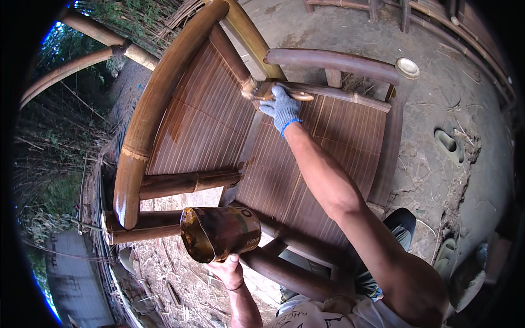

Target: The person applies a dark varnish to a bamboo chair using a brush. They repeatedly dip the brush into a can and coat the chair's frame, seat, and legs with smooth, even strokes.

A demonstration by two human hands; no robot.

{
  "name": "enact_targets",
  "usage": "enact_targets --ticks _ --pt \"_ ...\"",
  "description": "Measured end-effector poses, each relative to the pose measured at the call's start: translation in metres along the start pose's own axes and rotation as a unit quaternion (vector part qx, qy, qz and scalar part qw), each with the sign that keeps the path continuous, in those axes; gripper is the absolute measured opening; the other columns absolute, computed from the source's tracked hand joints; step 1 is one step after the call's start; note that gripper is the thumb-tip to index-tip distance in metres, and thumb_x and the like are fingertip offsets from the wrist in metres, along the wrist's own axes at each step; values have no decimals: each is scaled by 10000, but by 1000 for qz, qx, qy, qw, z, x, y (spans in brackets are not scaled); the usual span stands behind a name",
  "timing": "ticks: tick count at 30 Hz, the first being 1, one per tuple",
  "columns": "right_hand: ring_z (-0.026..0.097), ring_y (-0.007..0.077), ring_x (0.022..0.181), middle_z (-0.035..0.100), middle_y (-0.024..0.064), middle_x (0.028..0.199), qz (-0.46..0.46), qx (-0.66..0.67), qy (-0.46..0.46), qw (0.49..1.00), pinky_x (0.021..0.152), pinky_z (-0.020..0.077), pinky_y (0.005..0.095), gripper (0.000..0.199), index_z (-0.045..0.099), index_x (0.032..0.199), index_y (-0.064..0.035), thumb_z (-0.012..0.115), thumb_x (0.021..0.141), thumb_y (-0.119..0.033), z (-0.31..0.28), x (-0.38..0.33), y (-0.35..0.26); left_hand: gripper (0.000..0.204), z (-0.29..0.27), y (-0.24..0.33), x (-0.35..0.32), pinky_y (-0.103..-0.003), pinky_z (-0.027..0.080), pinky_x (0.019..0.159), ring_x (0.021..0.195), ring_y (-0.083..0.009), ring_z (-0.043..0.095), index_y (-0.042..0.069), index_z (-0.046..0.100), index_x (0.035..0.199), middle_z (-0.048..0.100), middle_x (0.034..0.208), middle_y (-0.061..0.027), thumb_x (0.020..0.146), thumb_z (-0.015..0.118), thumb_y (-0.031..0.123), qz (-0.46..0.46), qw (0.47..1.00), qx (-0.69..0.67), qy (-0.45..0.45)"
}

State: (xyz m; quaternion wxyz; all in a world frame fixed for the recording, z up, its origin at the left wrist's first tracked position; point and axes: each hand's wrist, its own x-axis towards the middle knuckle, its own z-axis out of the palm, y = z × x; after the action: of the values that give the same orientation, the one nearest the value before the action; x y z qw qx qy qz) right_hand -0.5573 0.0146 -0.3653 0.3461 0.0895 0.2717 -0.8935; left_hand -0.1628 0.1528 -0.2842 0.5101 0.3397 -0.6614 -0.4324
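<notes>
A bamboo chair with a slatted brown seat [333,131] and slatted backrest [199,109] stands in front of me. My right hand [285,106], in a grey knit glove with a blue cuff, is closed round a paintbrush [298,95]. The bristles press against the joint where a backrest post meets the rear of the seat. Below the near armrest, my bare left hand [227,270] grips a tilted paint can [227,232] from underneath. Its open mouth faces left, and brown residue coats the rim. Darker wet-looking patches show on the backrest slats.
Thick bamboo rails frame the chair, with the far armrest [333,59] beyond my right hand. A green slipper [448,146] lies on the concrete floor at right. More bamboo furniture [459,30] stands at the far right. Bamboo scraps litter the ground at lower left.
</notes>
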Motion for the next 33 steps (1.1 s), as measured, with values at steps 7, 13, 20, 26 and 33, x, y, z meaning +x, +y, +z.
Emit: enact_targets --ticks 7,13,20,26,33 --pt "705 238 772 683 99 932 -119 -314 77 939 620 634 425 211 670 1087 -113 668 884 -171 -24 17 13 943 -1 -11 4 -437 445 1001 1128 -256 563 -49 449 1359 559 1273 -150 726 848 526 -20 999 22 -15" --pt "700 296 996 740 134 1026 -398 -439 -86 801 898 541 392 334 732 1084 -107 709 839 -332 -3 69 -27 972 22 -7 11 -414 448 986 1113 -262 561 -74 444 1352 560 1266 -173 714 855 533 -32 997 70 -7" --pt "692 422 837 695 278 865 -310 -705 48 636 773 562 493 414 718 909 -3 575 857 -388 20 47 -41 1122 -1 -9 3 -457 395 1057 1224 -297 496 -76 347 1427 476 1374 -200 676 860 580 -60 989 127 42" --pt "702 403 801 703 245 803 -243 -499 82 828 734 558 499 352 716 823 -15 635 823 -357 -6 54 -41 1026 5 -4 1 -460 380 1069 1213 -271 496 -46 353 1417 474 1367 -190 712 866 494 -48 996 7 78" --pt "721 333 791 724 163 796 -247 -506 50 825 706 559 433 281 721 882 -66 642 852 -334 -29 11 21 1001 -57 27 -3 -467 385 1091 1253 -293 486 -16 330 1451 449 1406 -173 736 843 460 7 995 -40 97"
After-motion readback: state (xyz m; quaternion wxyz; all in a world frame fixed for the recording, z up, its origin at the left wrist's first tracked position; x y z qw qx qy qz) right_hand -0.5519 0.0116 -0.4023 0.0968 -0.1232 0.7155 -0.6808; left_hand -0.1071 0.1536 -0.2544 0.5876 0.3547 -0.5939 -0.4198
